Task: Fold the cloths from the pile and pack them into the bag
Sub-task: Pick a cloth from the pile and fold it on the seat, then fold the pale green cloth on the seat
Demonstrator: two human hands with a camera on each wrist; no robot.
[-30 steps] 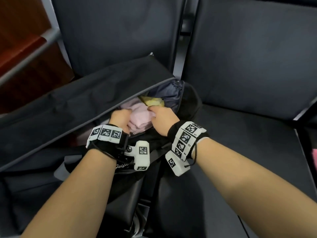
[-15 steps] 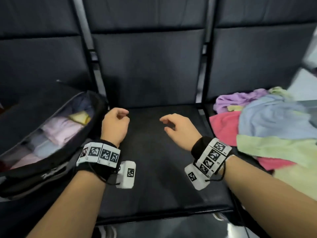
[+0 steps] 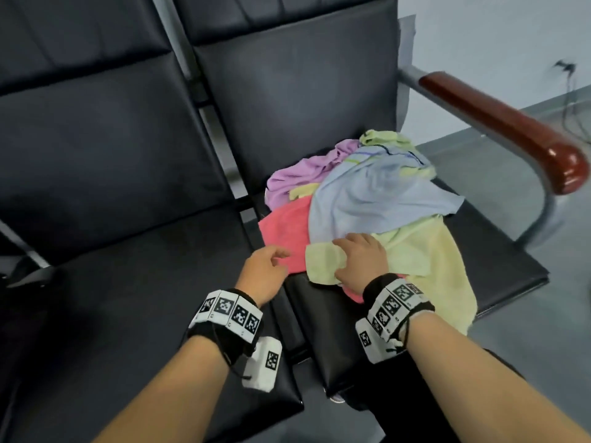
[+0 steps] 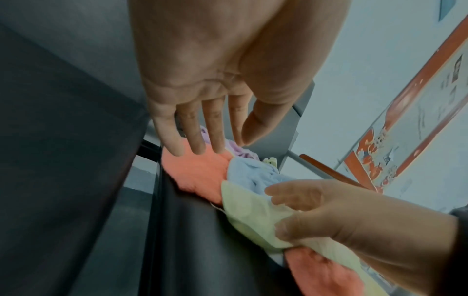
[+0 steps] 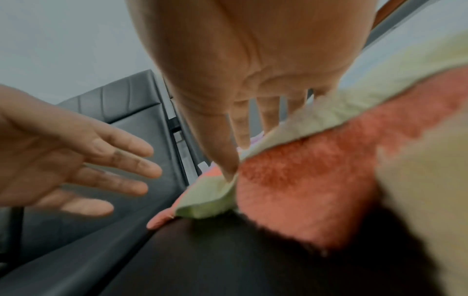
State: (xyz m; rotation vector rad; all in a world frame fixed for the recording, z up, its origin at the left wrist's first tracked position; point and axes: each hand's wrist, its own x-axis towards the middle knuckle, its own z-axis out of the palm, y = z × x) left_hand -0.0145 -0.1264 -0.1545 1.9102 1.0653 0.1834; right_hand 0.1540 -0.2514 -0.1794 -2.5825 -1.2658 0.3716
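A loose pile of cloths lies on the right-hand seat: purple (image 3: pixel 297 177), pale blue (image 3: pixel 374 196), pink (image 3: pixel 284 228) and yellow-green (image 3: pixel 425 260). My right hand (image 3: pixel 339 259) pinches the near-left corner of the yellow-green cloth (image 4: pixel 250 212) between thumb and fingers, lifting that corner off the pink cloth (image 5: pixel 303 180). My left hand (image 3: pixel 278 260) hovers open just left of it, fingers straight over the pink cloth's edge (image 4: pixel 197 172), holding nothing. The bag is out of view.
The cloths sit on a row of black padded seats. The middle seat (image 3: pixel 144 298) lies to the left of the pile. A brown armrest on a metal tube (image 3: pixel 499 123) borders the right seat. Grey floor shows beyond it.
Both hands have left the bag and moved right across the middle seat to the pile. The right hand has taken hold of the yellow-green cloth's corner. The bag has left the view.
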